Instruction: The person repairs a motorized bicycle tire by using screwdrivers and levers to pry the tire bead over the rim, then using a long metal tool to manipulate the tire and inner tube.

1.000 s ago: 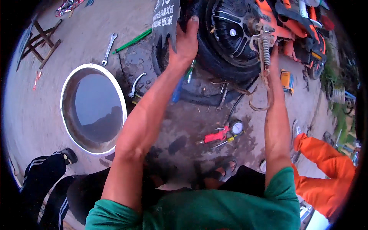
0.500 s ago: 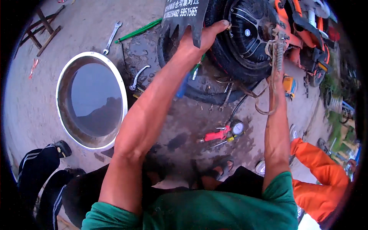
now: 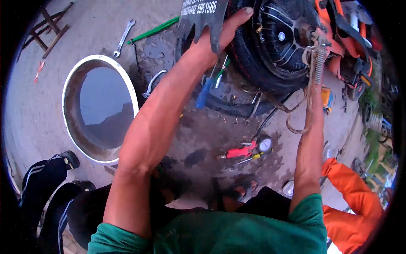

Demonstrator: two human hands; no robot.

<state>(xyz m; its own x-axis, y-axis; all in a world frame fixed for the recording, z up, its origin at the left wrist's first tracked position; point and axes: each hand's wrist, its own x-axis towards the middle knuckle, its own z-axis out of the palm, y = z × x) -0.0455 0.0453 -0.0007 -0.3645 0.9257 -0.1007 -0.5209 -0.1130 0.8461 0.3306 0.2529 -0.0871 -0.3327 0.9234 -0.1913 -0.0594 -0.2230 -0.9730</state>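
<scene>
My left hand [image 3: 224, 36] grips the black tyre [image 3: 249, 59] of a scooter wheel, its thumb on the tyre's edge and its fingers partly behind the dark mudguard flap [image 3: 198, 15]. My right hand [image 3: 315, 89] is at the wheel's right, mostly hidden behind a rusty spring [image 3: 319, 63] and bent bracket [image 3: 296, 126]; its fingers do not show. The wheel's black hub [image 3: 283, 48] joins an orange frame [image 3: 334, 51]. Below the wheel lie a loose tyre or tube [image 3: 228, 108], a blue screwdriver [image 3: 204, 92] and several wrenches [image 3: 253, 110].
A basin of water [image 3: 65, 101] is at left, near a wrench [image 3: 124, 37], green rods [image 3: 154, 28] and a wooden stool [image 3: 55, 40]. A red inflator gauge [image 3: 241, 151] lies below centre. A person in dark trousers [image 3: 40, 182] is at lower left, another in orange [image 3: 351, 186] at right.
The wheel, flap and both my hands have shifted rightward in view. My left hand's thumb has swung from pointing up to pointing up and right over the tyre.
</scene>
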